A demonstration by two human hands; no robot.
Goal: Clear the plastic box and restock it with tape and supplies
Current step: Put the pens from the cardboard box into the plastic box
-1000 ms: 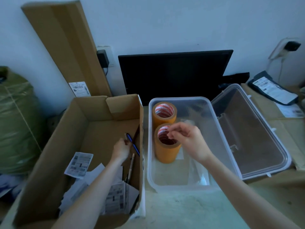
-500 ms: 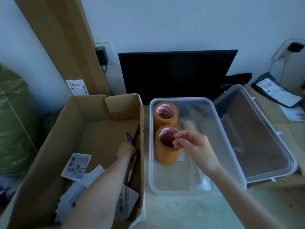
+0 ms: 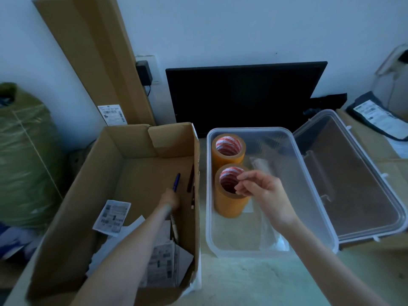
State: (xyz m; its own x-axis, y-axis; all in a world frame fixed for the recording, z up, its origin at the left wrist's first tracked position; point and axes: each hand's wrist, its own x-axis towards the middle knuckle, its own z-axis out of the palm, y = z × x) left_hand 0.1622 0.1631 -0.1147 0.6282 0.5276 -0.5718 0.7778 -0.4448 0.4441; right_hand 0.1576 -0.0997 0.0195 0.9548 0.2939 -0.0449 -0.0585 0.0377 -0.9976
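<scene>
Restocking looks partly done: two tape rolls, far [image 3: 228, 149] and near [image 3: 229, 193], stand in the clear plastic box [image 3: 249, 250] right of the cardboard box [image 3: 194, 217]. The right hand [image 3: 262, 193] hovers over the near roll, fingers loosely curled, empty. The left hand [image 3: 170, 197] apparently grips one blue pen [image 3: 176, 181]; more supplies remain.

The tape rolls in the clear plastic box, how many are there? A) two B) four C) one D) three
A: two orange tape rolls stand upright in the plastic box, the far tape roll near the back left corner and the near tape roll just in front of it, with the right hand above the near one.
</scene>
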